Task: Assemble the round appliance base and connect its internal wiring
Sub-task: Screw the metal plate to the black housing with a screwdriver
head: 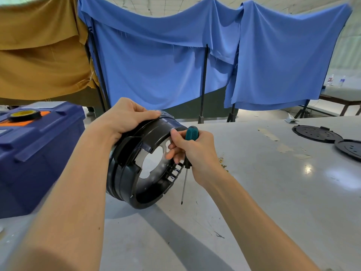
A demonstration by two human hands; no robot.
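Observation:
A black round appliance base (125, 178) stands tilted on its edge on the grey table (254, 192), its open inside facing me and the right. My left hand (125, 116) grips its upper rim, thumb pressed along the top. My right hand (193, 153) holds a screwdriver (190, 137) with a teal and black handle; the thin shaft points down past the base's right rim, tip just above the table. The fingers of that hand reach into the base's right inner wall. No wiring is visible inside.
A blue toolbox (39, 153) stands at the left with a roll of black tape (24, 115) on its lid. Two black round plates (316, 133) lie at the table's far right. Small brass screws (222, 163) lie behind my right wrist. Blue and tan cloths hang behind.

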